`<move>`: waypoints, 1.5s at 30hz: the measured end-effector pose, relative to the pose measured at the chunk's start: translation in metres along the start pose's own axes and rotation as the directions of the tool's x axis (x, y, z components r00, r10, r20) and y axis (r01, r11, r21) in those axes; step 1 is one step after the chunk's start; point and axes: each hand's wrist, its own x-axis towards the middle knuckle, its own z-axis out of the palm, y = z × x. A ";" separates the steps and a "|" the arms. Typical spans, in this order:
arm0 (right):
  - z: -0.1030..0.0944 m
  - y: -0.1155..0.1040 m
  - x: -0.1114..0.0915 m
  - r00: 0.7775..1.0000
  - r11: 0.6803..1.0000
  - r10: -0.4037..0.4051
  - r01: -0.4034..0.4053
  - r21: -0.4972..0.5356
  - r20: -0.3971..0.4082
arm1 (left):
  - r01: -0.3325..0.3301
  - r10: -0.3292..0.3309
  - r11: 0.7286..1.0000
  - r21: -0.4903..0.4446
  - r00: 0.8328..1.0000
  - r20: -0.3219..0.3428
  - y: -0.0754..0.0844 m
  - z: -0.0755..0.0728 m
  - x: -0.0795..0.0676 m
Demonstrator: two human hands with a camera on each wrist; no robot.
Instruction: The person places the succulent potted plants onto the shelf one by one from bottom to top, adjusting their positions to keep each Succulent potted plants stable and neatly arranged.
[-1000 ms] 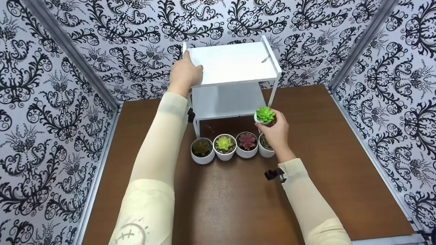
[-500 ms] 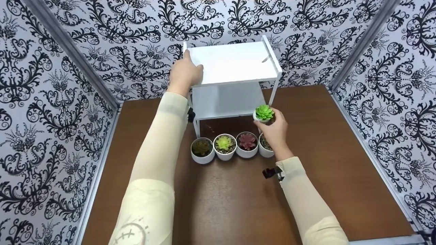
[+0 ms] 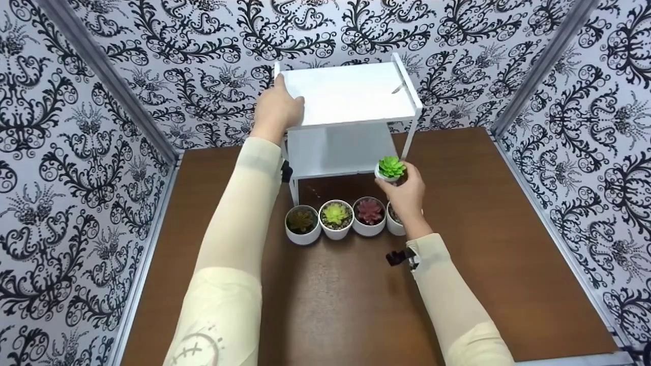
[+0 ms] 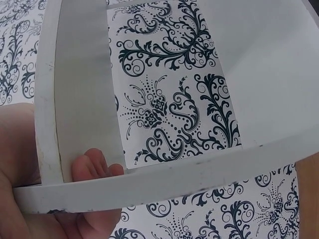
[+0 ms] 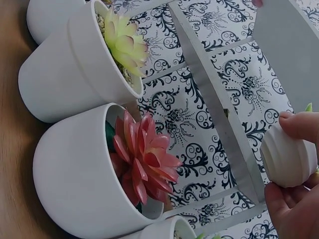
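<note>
My left hand (image 3: 277,109) grips the left end of a white two-tier shelf (image 3: 351,94); in the left wrist view its fingers (image 4: 92,164) curl round the frame's corner. With my right hand (image 3: 408,195) I pinch a small white pot holding a bright green succulent (image 3: 391,166) between thumb and fingers. The pot is off the table, at the front right corner of the lower tier (image 3: 341,150). In the right wrist view the ribbed white pot (image 5: 288,157) shows tipped sideways, its plant mostly hidden by the hand.
Larger white pots line up before the shelf: a dark brown plant (image 3: 301,221), a yellow-green succulent (image 3: 335,214), a red succulent (image 3: 369,211) and a fourth pot (image 3: 394,223) partly behind my right hand. Patterned walls (image 3: 203,46) enclose the brown table (image 3: 335,305).
The right hand has shifted slightly left with the small succulent pot, toward the lower tier's front edge. My left hand keeps its grip, and the shelf shows almost no movement.
</note>
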 end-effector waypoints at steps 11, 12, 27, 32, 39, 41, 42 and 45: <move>0.012 0.000 0.000 0.997 1.000 0.019 -0.019 0.006 -0.074 | 0.013 -0.013 1.000 0.002 1.000 0.012 -0.001 -0.001 0.001; 0.014 0.000 0.000 0.996 1.000 0.026 -0.026 0.009 -0.082 | 0.012 -0.012 1.000 0.001 1.000 0.013 -0.001 -0.001 0.002; 0.027 -0.004 -0.001 0.986 0.997 0.081 -0.080 0.015 -0.143 | 0.007 -0.007 1.000 -0.011 1.000 0.013 0.000 0.001 0.004; 0.029 -0.004 -0.002 0.988 0.998 0.051 -0.047 0.029 -0.145 | 0.024 -0.024 0.999 -0.031 1.000 0.007 -0.002 0.001 0.005; 0.032 -0.004 -0.003 0.986 0.999 0.037 -0.031 0.038 -0.164 | 0.033 -0.033 0.999 -0.023 0.999 0.013 -0.001 0.001 0.005; 0.033 -0.005 -0.002 0.985 0.999 0.038 -0.031 0.041 -0.169 | 0.037 -0.037 0.999 -0.024 0.999 0.017 -0.001 0.000 0.005; 0.033 -0.005 -0.002 0.984 0.999 0.039 -0.032 0.040 -0.172 | 0.038 -0.038 0.999 -0.025 0.999 0.019 -0.001 0.000 0.005; 0.034 -0.006 -0.002 0.983 0.999 0.042 -0.036 0.038 -0.178 | 0.044 -0.043 0.998 -0.033 0.999 0.024 0.000 -0.001 0.004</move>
